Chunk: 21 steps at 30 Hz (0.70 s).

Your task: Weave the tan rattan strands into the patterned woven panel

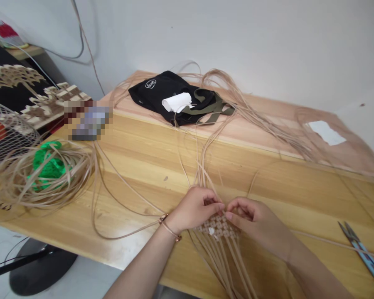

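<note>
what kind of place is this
Probably a small craft workspace for weaving, possibly at home, though that's hard to be sure of. A wooden table holds a loose coil of flat cane-like strips, a partly woven panel with strips trailing from it, and a pair of scissors.

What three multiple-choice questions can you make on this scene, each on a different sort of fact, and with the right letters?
1. Where do the scissors lie?
A. On the floor
B. On the wooden table, right of the hands
C. On the green bundle

2. What colour is the bag at the table's back?
A. Red
B. White
C. Black

3. What state is the woven strip in?
A. Under the left hand and right hand, with flat strands loose
B. Hanging on the wall
C. Packed in the bag

1: B, they lie near the table's right side.
2: C, its cloth shows black.
3: A, both hands are on it, and loose strands spread from it.
</note>
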Each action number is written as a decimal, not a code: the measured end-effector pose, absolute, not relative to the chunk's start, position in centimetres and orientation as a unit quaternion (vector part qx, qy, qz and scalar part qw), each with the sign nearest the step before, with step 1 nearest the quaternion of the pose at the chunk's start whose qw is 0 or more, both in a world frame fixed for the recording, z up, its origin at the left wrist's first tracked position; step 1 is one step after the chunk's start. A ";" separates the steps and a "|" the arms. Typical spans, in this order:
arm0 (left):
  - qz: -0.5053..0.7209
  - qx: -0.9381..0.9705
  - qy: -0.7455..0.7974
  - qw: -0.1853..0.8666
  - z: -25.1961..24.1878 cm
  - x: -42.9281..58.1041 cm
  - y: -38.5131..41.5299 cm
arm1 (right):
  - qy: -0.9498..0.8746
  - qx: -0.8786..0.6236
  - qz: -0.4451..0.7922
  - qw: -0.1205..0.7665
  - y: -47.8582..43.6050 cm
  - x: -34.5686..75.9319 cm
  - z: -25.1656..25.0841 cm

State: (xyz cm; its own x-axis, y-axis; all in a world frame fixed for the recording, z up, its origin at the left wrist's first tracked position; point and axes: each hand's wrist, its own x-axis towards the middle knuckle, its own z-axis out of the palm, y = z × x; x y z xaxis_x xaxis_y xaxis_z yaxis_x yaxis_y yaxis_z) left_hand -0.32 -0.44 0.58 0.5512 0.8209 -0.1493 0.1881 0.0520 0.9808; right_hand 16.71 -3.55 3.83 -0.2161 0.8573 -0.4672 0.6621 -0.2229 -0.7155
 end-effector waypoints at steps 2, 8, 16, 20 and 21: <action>0.260 0.639 0.399 0.604 0.6 -0.3 -0.5 | -0.592 -0.632 0.487 0.112 -3.5 16.7 3.7; 0.266 0.625 0.392 0.621 0.7 -0.3 -0.5 | -0.553 -0.639 0.523 0.114 -3.2 16.4 4.1; 0.312 0.710 0.408 0.481 0.7 -0.7 -0.1 | -0.563 -0.636 0.519 0.095 -3.5 16.4 4.4; 0.311 0.730 0.431 0.429 0.5 -1.1 0.0 | -0.567 -0.631 0.523 0.081 -3.8 16.3 4.3; 0.306 0.732 0.437 0.424 0.5 -1.2 -0.1 | -0.560 -0.633 0.527 0.085 -3.9 16.2 4.3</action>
